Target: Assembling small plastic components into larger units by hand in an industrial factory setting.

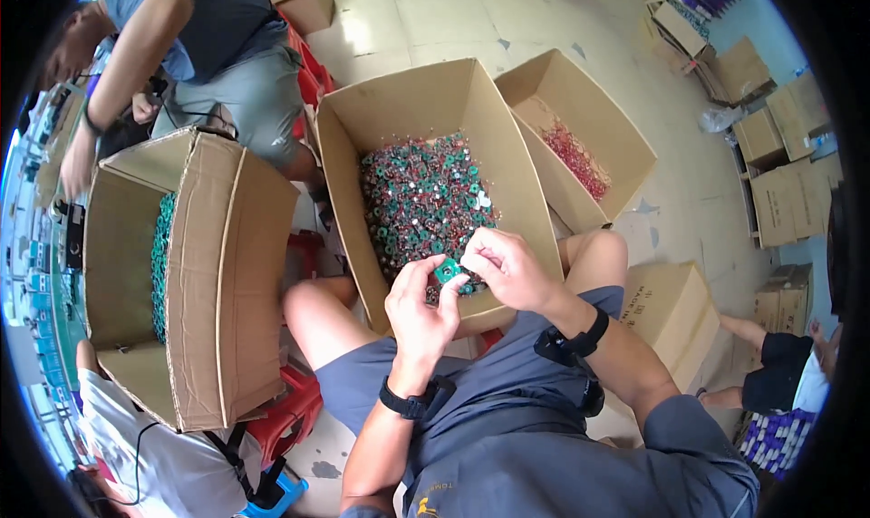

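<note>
My left hand (pixel 421 317) pinches a small green square piece with a hole or dark centre (pixel 447 271) between thumb and fingertips. My right hand (pixel 509 271) is closed in a pinch close beside its right edge; whatever lies between those fingertips is too small to make out. Both hands are over the near edge of a large open cardboard box (pixel 399 106) between my knees. Inside it lies a deep heap of small green, red and silvery parts (pixel 421 196), with a few white bits among them.
Behind to the right, another cardboard box (pixel 625 146) holds small red parts (pixel 577 160). A tall box (pixel 204 291) on my left contains green pieces (pixel 161 264). Two people sit on the left, near a long bench (pixel 41 273); another person is far right. Red stools (pixel 288 414) stand between.
</note>
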A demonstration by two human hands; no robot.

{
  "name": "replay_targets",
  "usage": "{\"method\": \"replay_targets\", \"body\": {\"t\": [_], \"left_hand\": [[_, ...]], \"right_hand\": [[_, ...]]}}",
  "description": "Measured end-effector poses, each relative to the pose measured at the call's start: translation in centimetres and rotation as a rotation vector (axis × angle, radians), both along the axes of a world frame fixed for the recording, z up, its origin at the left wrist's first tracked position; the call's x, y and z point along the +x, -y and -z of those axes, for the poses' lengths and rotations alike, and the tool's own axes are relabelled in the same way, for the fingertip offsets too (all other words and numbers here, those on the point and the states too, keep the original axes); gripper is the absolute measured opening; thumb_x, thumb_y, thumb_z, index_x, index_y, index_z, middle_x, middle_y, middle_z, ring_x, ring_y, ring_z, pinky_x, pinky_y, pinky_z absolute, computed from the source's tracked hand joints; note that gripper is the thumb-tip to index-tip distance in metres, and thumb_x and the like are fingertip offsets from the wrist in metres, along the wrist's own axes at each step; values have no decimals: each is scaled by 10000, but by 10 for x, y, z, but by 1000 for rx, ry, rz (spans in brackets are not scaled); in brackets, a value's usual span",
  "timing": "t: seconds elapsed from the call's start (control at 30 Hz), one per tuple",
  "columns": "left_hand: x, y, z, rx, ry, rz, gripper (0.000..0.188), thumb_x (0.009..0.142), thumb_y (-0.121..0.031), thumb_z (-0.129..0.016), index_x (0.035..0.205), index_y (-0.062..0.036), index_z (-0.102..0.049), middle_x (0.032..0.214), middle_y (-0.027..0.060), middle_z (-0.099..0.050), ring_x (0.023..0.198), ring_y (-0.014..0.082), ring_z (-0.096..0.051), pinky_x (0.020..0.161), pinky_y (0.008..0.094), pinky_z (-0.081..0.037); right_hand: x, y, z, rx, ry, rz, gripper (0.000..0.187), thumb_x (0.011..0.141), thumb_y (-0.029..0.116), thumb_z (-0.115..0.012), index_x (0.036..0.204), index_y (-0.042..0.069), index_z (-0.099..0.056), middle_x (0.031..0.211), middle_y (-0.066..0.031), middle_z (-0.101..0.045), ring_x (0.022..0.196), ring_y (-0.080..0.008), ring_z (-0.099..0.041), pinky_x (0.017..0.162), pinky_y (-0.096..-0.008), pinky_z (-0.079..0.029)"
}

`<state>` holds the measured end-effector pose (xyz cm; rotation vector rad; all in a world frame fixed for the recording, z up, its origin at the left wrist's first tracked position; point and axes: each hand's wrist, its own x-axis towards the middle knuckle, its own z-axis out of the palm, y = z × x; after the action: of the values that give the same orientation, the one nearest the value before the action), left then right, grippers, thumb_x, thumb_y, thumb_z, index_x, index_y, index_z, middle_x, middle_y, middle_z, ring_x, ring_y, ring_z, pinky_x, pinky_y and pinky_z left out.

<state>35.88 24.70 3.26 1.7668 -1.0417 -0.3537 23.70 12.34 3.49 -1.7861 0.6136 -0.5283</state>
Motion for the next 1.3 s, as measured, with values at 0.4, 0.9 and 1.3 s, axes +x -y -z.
{"method": "replay_targets", "body": {"t": [0.4,0.9,1.3], "left_hand": [[0,-3,3,-59,75,17,311,770,-72,-807,1044,2,-678,902,131,-677,770,251,-662,713,339,-546],[-8,10,2,70,19,38,283,784,-67,-789,1039,-4,-684,902,130,-685,796,240,-669,745,334,-544],[13,-7,36,-19,-372,-18,302,880,-5,-723,1170,45,-657,1063,105,-699,942,165,-649,875,282,-530]], "right_hand": [[3,-8,2,-17,5,101,156,927,125,-647,852,-4,-604,738,-131,-635,649,-207,-633,585,-347,-481],[-11,6,19,-22,-29,85,160,937,153,-623,850,20,-613,749,-112,-633,672,-227,-633,614,-357,-489],[-39,30,31,-153,96,364,180,911,159,-619,811,9,-614,771,-178,-640,715,-350,-649,650,-440,-512]]}}
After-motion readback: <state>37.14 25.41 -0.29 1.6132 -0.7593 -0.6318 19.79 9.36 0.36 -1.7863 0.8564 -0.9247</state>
